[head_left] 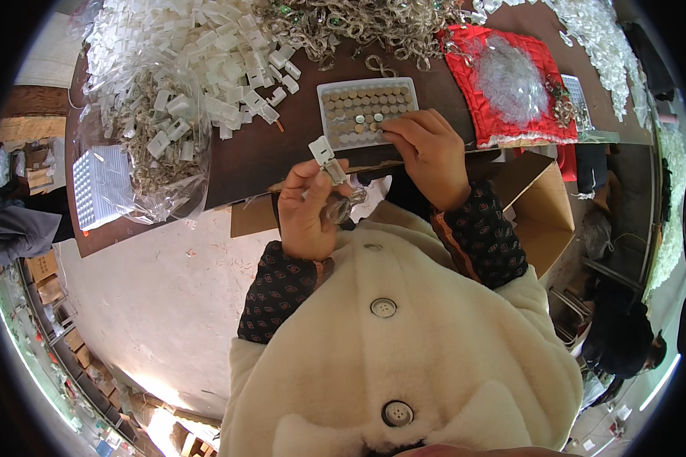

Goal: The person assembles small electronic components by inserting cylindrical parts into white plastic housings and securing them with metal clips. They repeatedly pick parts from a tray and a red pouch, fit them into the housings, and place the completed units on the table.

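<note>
My left hand (306,212) is closed, pinching a small white plastic case (322,150) upright between thumb and fingers. A looped bundle of thin clear wire (347,204) hangs beside that hand. My right hand (434,156) reaches over the right side of a shallow white tray (322,110), its thumb and forefinger pressed together. Whether anything sits between those fingertips is too small to make out. Rows of round button cells (366,97) fill much of the tray; a couple of shinier ones lie near the right fingertips.
Many white plastic cases (198,46) are heaped at the back left. In front of them stands a clear bag (168,145) of wired pieces, beside another cell tray (99,186). Tangled wire bundles (358,30) lie behind. Red cloth (465,87) holds clear strands. An open cardboard box (545,206) stands right.
</note>
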Tool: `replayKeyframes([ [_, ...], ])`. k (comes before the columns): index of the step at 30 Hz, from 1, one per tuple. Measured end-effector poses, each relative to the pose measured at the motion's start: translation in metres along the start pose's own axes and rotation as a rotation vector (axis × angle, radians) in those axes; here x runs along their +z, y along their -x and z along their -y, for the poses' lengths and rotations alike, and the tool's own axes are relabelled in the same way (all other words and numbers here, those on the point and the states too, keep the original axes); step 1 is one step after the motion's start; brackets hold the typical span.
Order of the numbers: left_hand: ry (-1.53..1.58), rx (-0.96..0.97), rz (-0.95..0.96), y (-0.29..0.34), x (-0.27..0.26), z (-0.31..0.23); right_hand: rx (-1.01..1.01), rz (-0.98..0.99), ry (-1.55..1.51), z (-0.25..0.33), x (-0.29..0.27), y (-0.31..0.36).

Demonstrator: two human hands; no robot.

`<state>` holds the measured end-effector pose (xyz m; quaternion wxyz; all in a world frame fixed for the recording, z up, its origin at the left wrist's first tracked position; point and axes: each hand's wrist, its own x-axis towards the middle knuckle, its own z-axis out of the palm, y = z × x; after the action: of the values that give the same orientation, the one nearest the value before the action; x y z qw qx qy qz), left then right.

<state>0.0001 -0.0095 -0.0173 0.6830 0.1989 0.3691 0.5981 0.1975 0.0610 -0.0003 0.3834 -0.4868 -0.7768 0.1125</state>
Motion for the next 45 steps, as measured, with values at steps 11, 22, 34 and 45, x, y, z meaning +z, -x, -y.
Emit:
replayKeyframes([
  [11,0.011,-0.043,-0.031,-0.001,0.004,-0.002,-0.012,0.184,-0.012,0.0,-0.001,-0.008],
  [22,0.087,-0.082,0.025,-0.005,-0.004,-0.002,-0.092,0.152,0.104,-0.001,0.008,-0.012],
  [34,0.202,-0.022,0.101,-0.009,0.004,0.0,-0.152,0.083,-0.189,0.038,-0.011,-0.016],
  [45,0.296,-0.089,0.115,-0.004,0.005,-0.003,0.008,0.088,-0.391,0.058,-0.017,-0.012],
])
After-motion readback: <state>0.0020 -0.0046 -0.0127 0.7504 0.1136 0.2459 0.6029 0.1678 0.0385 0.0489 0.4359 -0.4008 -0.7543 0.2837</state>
